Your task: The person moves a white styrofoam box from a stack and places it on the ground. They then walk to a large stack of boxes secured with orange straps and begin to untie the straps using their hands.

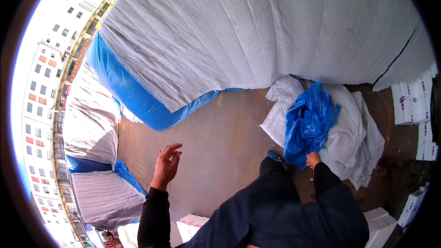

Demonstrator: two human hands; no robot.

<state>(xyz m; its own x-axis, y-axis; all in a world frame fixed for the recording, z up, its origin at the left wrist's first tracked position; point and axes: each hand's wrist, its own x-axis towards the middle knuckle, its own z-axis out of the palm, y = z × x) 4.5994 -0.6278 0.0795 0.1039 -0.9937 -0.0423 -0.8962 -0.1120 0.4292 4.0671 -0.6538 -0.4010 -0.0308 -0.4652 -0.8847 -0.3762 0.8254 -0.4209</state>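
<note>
One blue sheet [308, 119] lies crumpled on a rumpled grey quilt [350, 133], heaped on the floor [220, 128] in front, to the right. The right hand [313, 160] grasps the sheet's near edge; the left hand [166, 166] hangs over the floor, fingers loosely bent, holding nothing. Beyond, a large grey cover [206, 32] drapes over a blue tarp [124, 89]; white boxes [410, 103] stand at far right.

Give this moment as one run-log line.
left grip: empty, midair; right grip: holding crumpled blue plastic sheet; sheet: atop heaped grey blanket; white cartons: at right
</note>
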